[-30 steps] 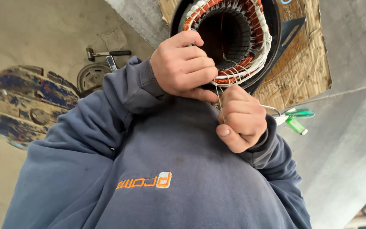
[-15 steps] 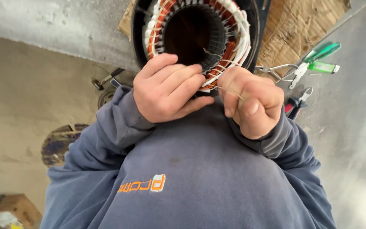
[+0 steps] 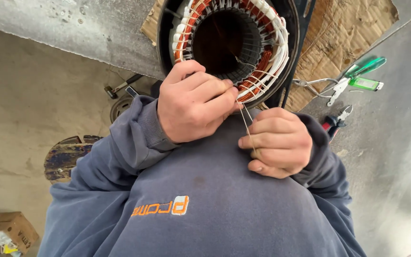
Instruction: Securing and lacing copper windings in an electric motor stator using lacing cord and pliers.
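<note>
A round motor stator with copper-coloured windings, white insulating sleeves and a dark slotted bore (image 3: 229, 43) sits in a black ring housing on the grey desk (image 3: 72, 28), close against the person's chest. Its coil ends bulge around the rim, bound here and there by pale lacing cord, and its upper edge is cut off by the picture's top.

The left hand (image 3: 197, 102) is curled against the stator's near rim, fingers together and pinched on the thin pale cord (image 3: 246, 119) where it leaves the winding. The right hand (image 3: 277, 142) is a closed fist just beside it, clamped on the same cord, which runs taut between the two hands. How the cord passes through the coils is hidden behind the left fingers, and its lower end disappears inside the right fist.

A torn sheet of brown cardboard (image 3: 348, 28) lies under the stator. To the right lie green-handled scissors (image 3: 353, 76) and red-handled pliers (image 3: 336, 121), the pliers partly covered by the dark blue sleeve (image 3: 327, 157). A small cardboard box (image 3: 10, 228) on the floor is cut off by the lower left corner.
</note>
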